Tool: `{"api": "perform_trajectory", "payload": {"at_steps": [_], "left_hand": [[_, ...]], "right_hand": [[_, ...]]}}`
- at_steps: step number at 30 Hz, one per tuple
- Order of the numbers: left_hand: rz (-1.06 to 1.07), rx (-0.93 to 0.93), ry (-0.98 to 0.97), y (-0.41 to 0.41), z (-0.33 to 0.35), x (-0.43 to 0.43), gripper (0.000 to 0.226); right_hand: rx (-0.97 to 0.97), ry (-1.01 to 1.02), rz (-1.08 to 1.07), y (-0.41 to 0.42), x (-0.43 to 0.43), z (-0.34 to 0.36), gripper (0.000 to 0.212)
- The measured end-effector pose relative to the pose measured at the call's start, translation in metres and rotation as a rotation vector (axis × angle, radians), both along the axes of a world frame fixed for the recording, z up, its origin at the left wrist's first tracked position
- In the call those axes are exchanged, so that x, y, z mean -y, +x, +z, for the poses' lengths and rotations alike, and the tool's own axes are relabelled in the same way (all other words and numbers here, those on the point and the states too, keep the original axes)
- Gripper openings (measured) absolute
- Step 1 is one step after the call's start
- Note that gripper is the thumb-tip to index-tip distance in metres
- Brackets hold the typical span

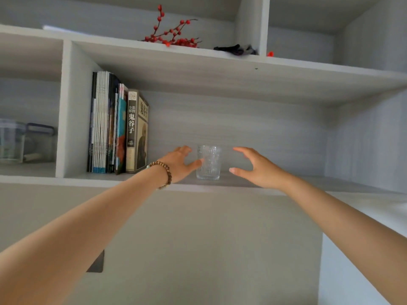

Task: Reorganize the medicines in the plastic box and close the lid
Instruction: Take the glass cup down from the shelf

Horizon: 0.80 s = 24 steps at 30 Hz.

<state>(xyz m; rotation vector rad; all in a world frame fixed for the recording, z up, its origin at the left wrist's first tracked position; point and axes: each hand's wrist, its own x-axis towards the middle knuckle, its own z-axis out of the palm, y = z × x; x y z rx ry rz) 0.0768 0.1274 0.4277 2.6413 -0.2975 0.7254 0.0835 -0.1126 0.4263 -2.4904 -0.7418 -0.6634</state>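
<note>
Book spine (131, 130): reads 鬼谷子.
My left hand (179, 164): fingers spread, thumb touching glass (208, 162).
My right hand (257, 167): fingers apart, empty, at glass's 3 o'clock.
Shelf edge (88, 180): bare.

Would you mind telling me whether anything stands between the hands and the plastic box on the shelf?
Yes: the plastic box sits in the left compartment, behind a shelf divider. Both the left hand and right hand are in the middle compartment, flanking a glass.

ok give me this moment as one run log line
left hand: open, thumb at glass | right hand: open, apart from glass | glass: upright on shelf | plastic box: left compartment, untouched
</note>
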Motion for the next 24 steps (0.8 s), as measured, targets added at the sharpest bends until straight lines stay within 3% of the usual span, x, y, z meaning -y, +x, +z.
{"api": "perform_trajectory", "payload": {"at_steps": [5,13,18,24], "left_hand": [[-0.029,-0.173,-0.175,0.030,0.006,0.010,0.078],[-0.080,-0.212,-0.402,0.059,0.002,0.025,0.075],[-0.120,-0.215,-0.499,0.068,-0.001,0.024,0.106],[-0.180,-0.180,-0.582,0.068,-0.002,0.028,0.073]], "right_hand": [[-0.106,0.148,0.013,0.039,-0.004,0.003,0.070],[-0.356,0.441,0.135,0.078,-0.021,-0.003,0.074],[-0.419,0.558,0.241,0.085,-0.030,-0.005,0.054],[-0.358,0.640,0.253,0.085,-0.044,-0.010,0.048]]}}
